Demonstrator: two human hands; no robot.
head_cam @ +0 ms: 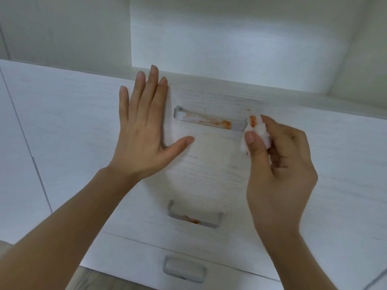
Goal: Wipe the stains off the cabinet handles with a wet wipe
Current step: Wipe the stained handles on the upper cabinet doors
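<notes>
bare forearms enter from 6 o'clock | right hand (pixel 280 162) grip pinches crumpled white wet wipe (pixel 256 130), orange-smeared | stained grey bar handle (pixel 207 121) runs 9-to-3, touching wipe at its 3 o'clock end; right hand nearer | left hand (pixel 142 130) flat, open on white drawer front (pixel 209 170) | wipe's contact face hidden; lower stained handle (pixel 193 216) untouched
</notes>
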